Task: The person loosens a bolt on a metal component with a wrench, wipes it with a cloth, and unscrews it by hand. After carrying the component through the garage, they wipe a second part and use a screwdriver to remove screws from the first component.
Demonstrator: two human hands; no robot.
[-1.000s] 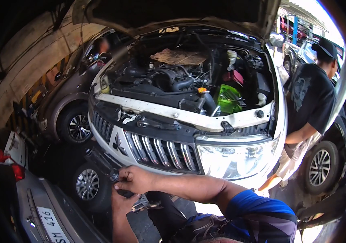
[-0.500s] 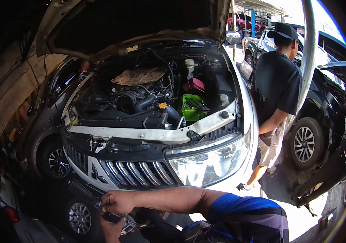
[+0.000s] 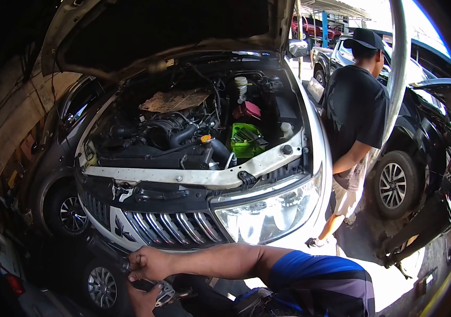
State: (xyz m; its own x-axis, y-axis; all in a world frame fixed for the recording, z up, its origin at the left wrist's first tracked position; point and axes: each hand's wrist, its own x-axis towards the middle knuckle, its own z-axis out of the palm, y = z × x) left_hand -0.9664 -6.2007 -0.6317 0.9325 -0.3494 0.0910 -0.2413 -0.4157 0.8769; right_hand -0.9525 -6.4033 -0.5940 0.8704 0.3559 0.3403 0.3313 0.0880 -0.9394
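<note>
Low in the view, my right hand (image 3: 149,263) reaches in from the right with its fingers curled. It is at the near end of a dark, tube-shaped part (image 3: 106,252), and the exact grip is in shadow. Just below it, my left hand (image 3: 142,300) is closed on a silvery metal part (image 3: 165,294), whose kind I cannot make out. The two hands are close together. Beyond them is the chrome grille (image 3: 170,227) of a white vehicle.
The vehicle's hood (image 3: 167,31) is raised over the engine bay. A green tray (image 3: 246,141) with tools, a red item (image 3: 246,110) and cardboard (image 3: 175,99) lie inside. A person in a dark shirt (image 3: 355,105) stands beside a pole (image 3: 398,68). Other vehicles stand on both sides.
The whole view has shifted slightly, with the vehicle and the person now a little further left. My hands stay close together with nearly the same hold.
</note>
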